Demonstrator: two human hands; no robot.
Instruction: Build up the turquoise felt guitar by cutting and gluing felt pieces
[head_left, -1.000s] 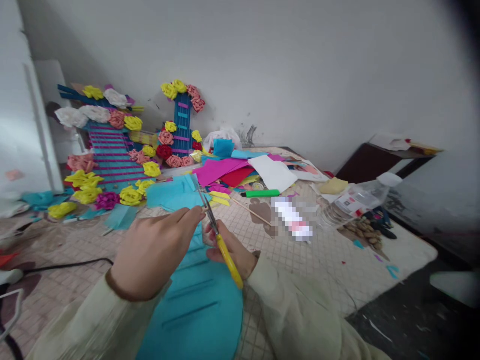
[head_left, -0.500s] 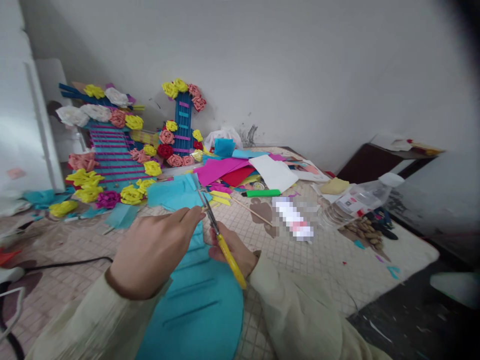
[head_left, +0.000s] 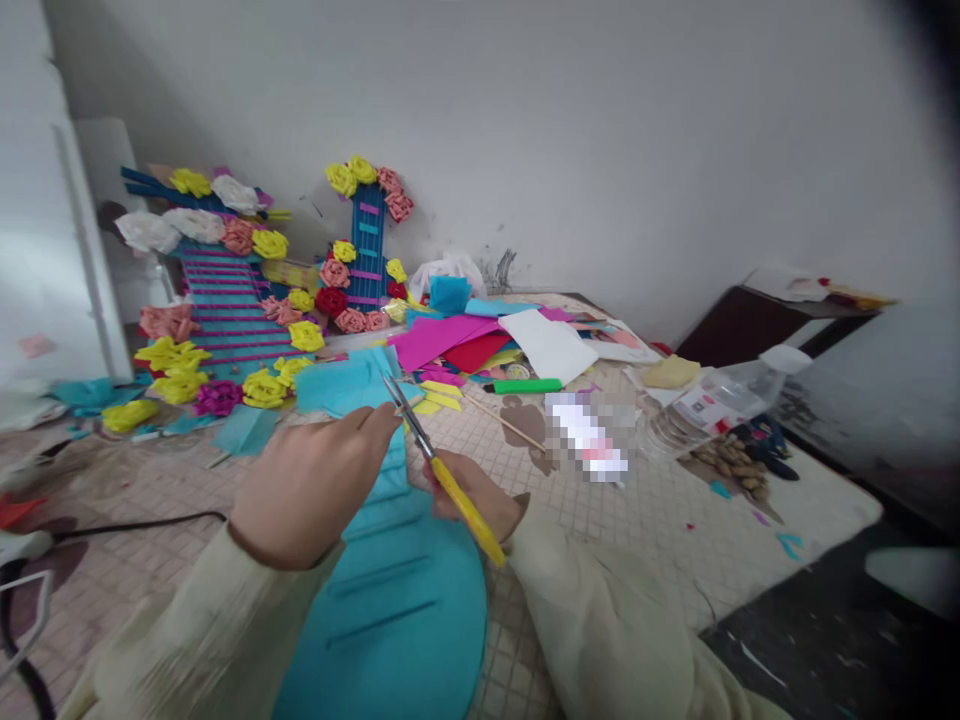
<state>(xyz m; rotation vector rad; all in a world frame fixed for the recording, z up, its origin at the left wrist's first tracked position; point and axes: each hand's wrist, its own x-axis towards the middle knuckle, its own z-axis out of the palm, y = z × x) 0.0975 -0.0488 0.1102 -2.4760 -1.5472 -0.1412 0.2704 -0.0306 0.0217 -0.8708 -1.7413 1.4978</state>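
My right hand [head_left: 480, 498] grips a pair of scissors [head_left: 461, 505] with yellow handles. The blades point up and to the left, slightly parted at the tips. Close by the blades, my left hand [head_left: 319, 485] has its fingers pinched together; whatever they hold is hidden from me. Beneath both hands lies a blue piece with a rounded lower end [head_left: 397, 640], crossed by several dark lines. My left hand and sleeve cover part of its narrow upper section.
Two flower-covered blue pieces, one wide [head_left: 225, 300] and one narrow [head_left: 367, 245], lean at the wall. Coloured paper sheets [head_left: 439, 340], a green marker [head_left: 527, 386] and a thin wooden stick [head_left: 502, 420] lie beyond my hands. A plastic bottle [head_left: 712, 405] lies right, beside peanuts [head_left: 727, 462].
The scissors have tilted: their tips moved a little left and the handle end swung right and up. My left hand has shifted slightly, still pinched. The blue piece stays in place.
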